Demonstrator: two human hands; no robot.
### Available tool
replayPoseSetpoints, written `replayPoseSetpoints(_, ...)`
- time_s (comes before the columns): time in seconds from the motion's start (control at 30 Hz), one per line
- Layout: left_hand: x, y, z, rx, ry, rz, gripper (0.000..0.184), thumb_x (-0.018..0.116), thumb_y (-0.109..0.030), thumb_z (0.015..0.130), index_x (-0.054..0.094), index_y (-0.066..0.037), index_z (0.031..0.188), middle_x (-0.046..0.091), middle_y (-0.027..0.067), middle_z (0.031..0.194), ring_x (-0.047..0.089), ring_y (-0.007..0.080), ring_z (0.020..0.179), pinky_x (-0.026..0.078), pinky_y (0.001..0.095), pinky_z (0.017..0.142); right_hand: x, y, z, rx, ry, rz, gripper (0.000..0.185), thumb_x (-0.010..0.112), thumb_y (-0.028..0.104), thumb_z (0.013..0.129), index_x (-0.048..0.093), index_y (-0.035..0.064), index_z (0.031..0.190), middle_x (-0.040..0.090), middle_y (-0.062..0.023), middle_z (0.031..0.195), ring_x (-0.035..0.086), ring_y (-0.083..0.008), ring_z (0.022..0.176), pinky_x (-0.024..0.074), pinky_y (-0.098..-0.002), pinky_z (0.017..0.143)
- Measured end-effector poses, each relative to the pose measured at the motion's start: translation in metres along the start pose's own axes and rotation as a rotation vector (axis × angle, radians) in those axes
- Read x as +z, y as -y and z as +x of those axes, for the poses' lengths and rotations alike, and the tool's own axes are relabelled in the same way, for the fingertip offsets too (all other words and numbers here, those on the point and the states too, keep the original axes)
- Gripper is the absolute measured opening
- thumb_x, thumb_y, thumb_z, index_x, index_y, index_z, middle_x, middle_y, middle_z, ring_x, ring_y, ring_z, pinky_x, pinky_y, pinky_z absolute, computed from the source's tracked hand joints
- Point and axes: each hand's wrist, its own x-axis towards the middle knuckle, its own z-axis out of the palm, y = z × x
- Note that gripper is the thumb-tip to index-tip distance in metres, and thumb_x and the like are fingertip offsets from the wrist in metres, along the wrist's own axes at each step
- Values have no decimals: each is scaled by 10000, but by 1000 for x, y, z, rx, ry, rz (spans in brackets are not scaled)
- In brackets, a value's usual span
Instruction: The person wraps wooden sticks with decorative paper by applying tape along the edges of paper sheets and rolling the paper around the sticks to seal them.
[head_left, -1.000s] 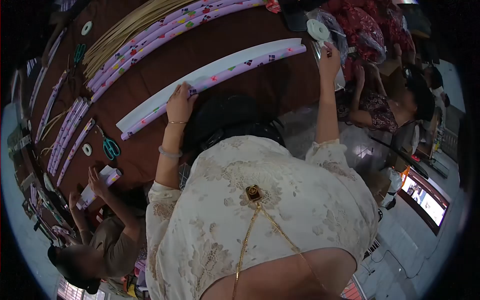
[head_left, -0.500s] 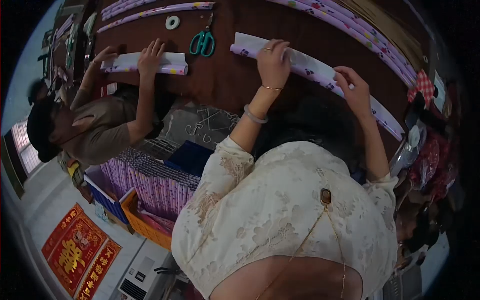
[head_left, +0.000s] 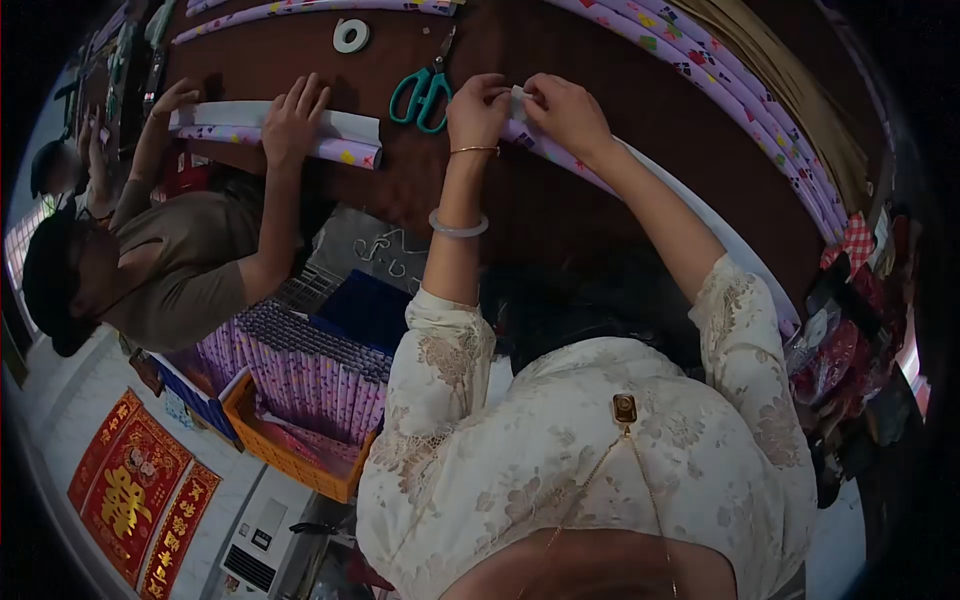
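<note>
A long folded strip of purple printed sheet with a white back lies curved along the brown tabletop in front of me. My left hand is closed at its left end, fingertips pinching the edge. Close beside it, my right hand pinches the white corner of the same end. The fingertips of both hands nearly meet, and part of the edge is hidden behind them. Just left of my left hand lie teal-handled scissors, blades pointing away. A roll of white tape sits farther left.
At left, a co-worker holds down another purple strip. Long purple rolls lie along the far right of the brown table. An orange crate and upright purple bundles stand below left. Plastic-wrapped items are at right.
My right hand has moved left along the strip to join my left hand at its left end. My left hand has shifted left. The view has turned slightly.
</note>
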Motion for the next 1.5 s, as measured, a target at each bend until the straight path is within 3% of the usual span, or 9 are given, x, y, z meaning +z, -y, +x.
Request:
replayPoseSetpoints(0.33, 4, -1, -8, -11, 79, -45, 263, 597, -37, 721, 584, 12, 980, 662, 109, 843, 641, 180, 773, 494, 259, 690, 6, -2, -7, 52, -60, -197, 213, 593, 301, 786, 574, 94, 827, 614, -49, 794, 612, -255, 701, 478, -358, 579)
replayPoseSetpoints(0.93, 13, 9, -7, -2, 133, -36, 288, 627, -46, 732, 570, 42, 999, 658, 104, 874, 621, 135, 782, 483, 233, 675, 10, 3, -16, 172, -141, -283, 193, 531, 297, 793, 559, 109, 823, 624, -47, 825, 611, -278, 747, 474, -396, 615)
replayPoseSetpoints(1.07, 11, 4, -7, -1, 135, -23, 274, 636, -59, 713, 584, 26, 968, 666, 96, 846, 634, 147, 774, 489, 247, 680, -19, -12, -33, 305, -29, -38, 219, 503, 279, 822, 576, 92, 909, 628, -97, 877, 604, -298, 794, 471, -409, 677)
replayPoseSetpoints(1.17, 14, 13, 0, 31, 110, 41, 278, 636, -64, 710, 585, 28, 968, 666, 98, 845, 635, 151, 778, 489, 248, 685, -75, -41, -81, 406, -80, 225, 236, 524, 252, 848, 572, 69, 990, 631, -95, 866, 613, -217, 760, 474, -334, 677)
replayPoseSetpoints(1.2, 14, 20, 2, 40, 118, 41, 278, 636, -64, 710, 585, 28, 968, 666, 98, 845, 635, 151, 778, 489, 248, 685, -105, -51, -105, 475, -69, 348, 236, 532, 229, 862, 556, 39, 999, 629, -78, 856, 591, -142, 743, 467, -272, 664)
replayPoseSetpoints(1.27, 14, 31, 8, 57, 87, 21, 282, 636, -78, 710, 586, 30, 966, 666, 101, 853, 636, 154, 783, 489, 250, 695, -166, -62, -161, 625, -175, 355, 226, 495, 225, 888, 547, 37, 1003, 625, -38, 892, 563, -94, 729, 460, -233, 664)
replayPoseSetpoints(1.4, 13, 43, 19, 64, 51, 50, 307, 647, -118, 699, 592, 21, 967, 669, 85, 857, 634, 157, 795, 484, 257, 713, -285, -156, -362, 798, -595, 512, 356, 501, 274, 889, 497, 8, 1125, 560, -73, 1029, 551, -154, 943, 432, -262, 820)
replayPoseSetpoints(1.43, 13, 49, 23, 87, 33, 70, 304, 644, -122, 701, 594, 14, 968, 668, 89, 854, 634, 162, 795, 483, 263, 715, -318, -170, -416, 853, -503, 245, 345, 487, 255, 895, 496, -2, 1125, 560, -80, 1022, 547, -177, 970, 424, -278, 848)
replayPoseSetpoints(1.5, 11, 74, 38, 154, 20, 121, 288, 633, -122, 707, 598, 0, 966, 665, 96, 851, 636, 176, 797, 484, 277, 718, -350, -190, -512, 867, -962, 723, 367, 446, 209, 909, 423, -11, 1202, 545, -103, 1043, 547, -205, 934, 417, -318, 867)
